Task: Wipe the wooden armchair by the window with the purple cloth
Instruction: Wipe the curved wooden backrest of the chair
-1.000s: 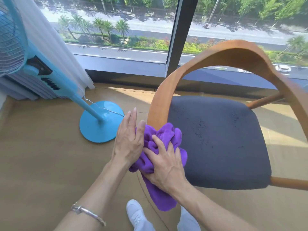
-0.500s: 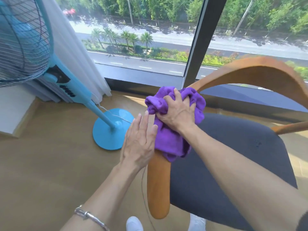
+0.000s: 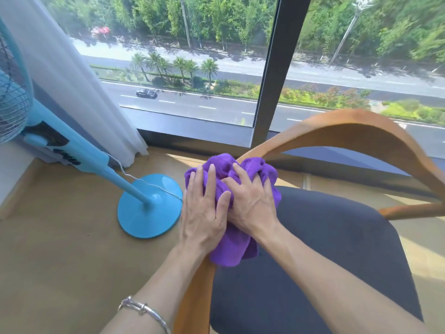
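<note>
The wooden armchair [image 3: 356, 131] has a curved orange-brown back rail and a dark grey seat [image 3: 325, 249], and stands in front of the window. A bunched purple cloth [image 3: 228, 251] is wrapped over the left part of the rail. My right hand [image 3: 250, 201] grips the cloth on the rail, fingers dug into the folds. My left hand [image 3: 204, 213] lies flat with straight fingers against the cloth's left side. The rail under the cloth is hidden.
A blue standing fan [image 3: 72, 155] leans at the left, its round base [image 3: 149, 208] on the wooden floor close to the chair, with a white cord. A white curtain [image 3: 72, 80] hangs at the left. The window's dark frame post [image 3: 272, 68] rises behind the chair.
My right hand slid the cloth up the rail from near the seat, then a little back down. My left hand moved from beside the rail onto the cloth.
</note>
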